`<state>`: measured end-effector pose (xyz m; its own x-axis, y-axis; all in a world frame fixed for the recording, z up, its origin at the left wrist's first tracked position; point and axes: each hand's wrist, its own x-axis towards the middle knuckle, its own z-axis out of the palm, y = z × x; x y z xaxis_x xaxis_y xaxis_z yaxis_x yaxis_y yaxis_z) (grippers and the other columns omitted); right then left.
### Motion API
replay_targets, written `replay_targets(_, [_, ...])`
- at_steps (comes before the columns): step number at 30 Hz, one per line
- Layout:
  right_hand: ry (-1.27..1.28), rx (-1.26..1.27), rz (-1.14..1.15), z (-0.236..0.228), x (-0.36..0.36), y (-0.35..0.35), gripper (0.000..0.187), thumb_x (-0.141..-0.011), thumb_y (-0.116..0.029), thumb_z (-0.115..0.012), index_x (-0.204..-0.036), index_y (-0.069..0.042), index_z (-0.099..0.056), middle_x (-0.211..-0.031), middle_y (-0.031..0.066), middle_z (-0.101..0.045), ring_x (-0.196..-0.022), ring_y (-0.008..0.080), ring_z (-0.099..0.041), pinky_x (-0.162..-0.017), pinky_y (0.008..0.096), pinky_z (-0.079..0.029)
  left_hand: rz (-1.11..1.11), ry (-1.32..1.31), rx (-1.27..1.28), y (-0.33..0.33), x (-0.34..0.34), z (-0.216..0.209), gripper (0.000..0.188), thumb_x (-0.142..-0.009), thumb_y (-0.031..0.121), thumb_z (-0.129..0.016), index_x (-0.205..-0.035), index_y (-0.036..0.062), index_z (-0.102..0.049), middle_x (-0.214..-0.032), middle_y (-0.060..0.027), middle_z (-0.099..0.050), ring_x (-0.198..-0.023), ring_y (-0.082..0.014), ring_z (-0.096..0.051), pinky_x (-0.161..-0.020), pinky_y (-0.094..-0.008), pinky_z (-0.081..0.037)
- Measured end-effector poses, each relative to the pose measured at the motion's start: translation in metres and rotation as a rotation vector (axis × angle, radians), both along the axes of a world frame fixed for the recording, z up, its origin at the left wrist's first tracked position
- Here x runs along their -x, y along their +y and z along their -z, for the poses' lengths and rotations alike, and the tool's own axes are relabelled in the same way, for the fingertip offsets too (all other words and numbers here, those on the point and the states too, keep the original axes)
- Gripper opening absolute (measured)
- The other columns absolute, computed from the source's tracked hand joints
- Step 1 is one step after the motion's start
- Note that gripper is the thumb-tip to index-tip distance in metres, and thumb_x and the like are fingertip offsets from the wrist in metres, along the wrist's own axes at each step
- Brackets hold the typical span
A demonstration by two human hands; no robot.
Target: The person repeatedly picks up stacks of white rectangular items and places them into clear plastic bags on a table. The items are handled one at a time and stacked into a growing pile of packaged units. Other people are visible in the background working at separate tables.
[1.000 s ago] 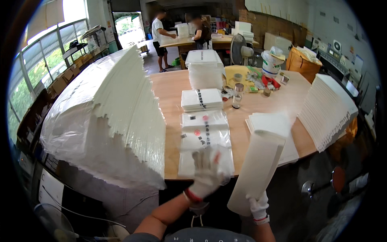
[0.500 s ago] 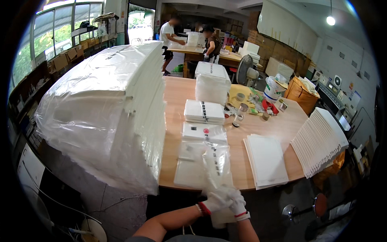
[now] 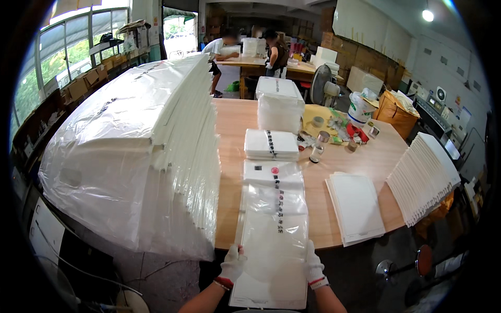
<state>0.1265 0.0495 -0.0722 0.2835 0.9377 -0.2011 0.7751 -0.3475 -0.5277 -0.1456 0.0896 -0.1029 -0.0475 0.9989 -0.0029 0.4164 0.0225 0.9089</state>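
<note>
A clear plastic bag (image 3: 279, 208) with black printing lies stretched lengthwise over the near edge of the table. White sheet material (image 3: 269, 292) shows at its near end, overhanging the edge toward me. My left hand (image 3: 231, 264), in a white glove with a red cuff, is closed on the left side of the bag. Opposite it, my gloved right hand (image 3: 314, 268) grips the right side, its fingertips partly hidden behind the edge. How far the sheet reaches inside the bag is hard to make out.
A tall plastic-covered stack (image 3: 172, 141) stands at left. Farther back are packed bags (image 3: 271, 145) and a higher pile (image 3: 280, 107). Loose white sheets (image 3: 357, 206) and a leaning stack (image 3: 425, 177) lie right, near a glass jar (image 3: 317, 151). Two people work at a far table.
My hands were close together over a crumpled bag at the near edge. Now they are apart, one on each side, with the bag spread flat between them.
</note>
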Motion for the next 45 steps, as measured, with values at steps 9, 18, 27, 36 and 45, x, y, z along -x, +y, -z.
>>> replay_targets(9, [0.176,0.055,-0.134,-0.032,0.020,-0.092,0.072,-0.084,-0.012,-0.050,-0.144,-0.010,-0.010,-0.104,0.0263,-0.060,-0.084,0.0391,-0.063,-0.070,0.0447,-0.050,0.172,0.325,0.044,-0.090,0.027,-0.033,0.017,-0.086,0.012,-0.052,-0.092,0.0021,-0.040,-0.086,-0.0209,-0.052,-0.076,-0.0404,-0.057,-0.061,-0.0470,-0.045])
replay_targets(18, [0.225,0.276,-0.171,-0.017,0.033,-0.208,0.042,-0.085,-0.013,-0.053,-0.126,-0.008,-0.047,-0.096,0.0211,-0.063,-0.086,0.0376,-0.063,-0.071,0.0417,-0.051,0.425,-0.150,0.455,-0.176,0.068,-0.068,0.023,-0.081,0.011,-0.054,-0.103,0.0043,-0.054,-0.091,-0.0190,-0.056,-0.080,-0.0351,-0.061,-0.068,-0.0381,-0.050])
replay_targets(27, [0.617,-0.117,0.027,-0.076,-0.012,-0.222,0.034,-0.085,-0.010,-0.052,-0.116,0.003,-0.052,-0.087,0.0143,-0.066,-0.072,0.0237,-0.066,-0.069,0.0302,-0.053,0.572,-0.089,-0.189,-0.137,0.032,-0.111,0.007,-0.075,0.005,-0.056,-0.081,0.0021,-0.057,-0.080,-0.0115,-0.056,-0.074,-0.0257,-0.058,-0.066,-0.0324,-0.047])
replay_targets(36, [1.265,-0.262,-0.031,-0.052,0.060,-0.135,0.040,-0.089,-0.014,-0.052,-0.125,0.002,-0.045,-0.115,0.0111,-0.054,-0.096,0.0201,-0.057,-0.082,0.0326,-0.048,0.814,0.177,-0.647,-0.097,-0.019,-0.239,0.010,-0.076,0.014,-0.058,-0.082,0.0061,-0.056,-0.078,-0.0077,-0.055,-0.064,-0.0273,-0.059,-0.055,-0.0335,-0.047])
replay_targets(45, [1.187,-0.707,-0.511,-0.264,0.120,0.034,0.031,-0.085,-0.006,-0.054,-0.114,0.006,-0.055,-0.115,0.0220,-0.055,-0.104,0.0292,-0.057,-0.085,0.0337,-0.049,0.264,-0.326,-1.029,-0.085,0.127,-0.365,0.020,-0.091,0.019,-0.048,-0.098,0.0024,-0.055,-0.089,-0.0068,-0.057,-0.079,-0.0166,-0.056,-0.070,-0.0290,-0.048])
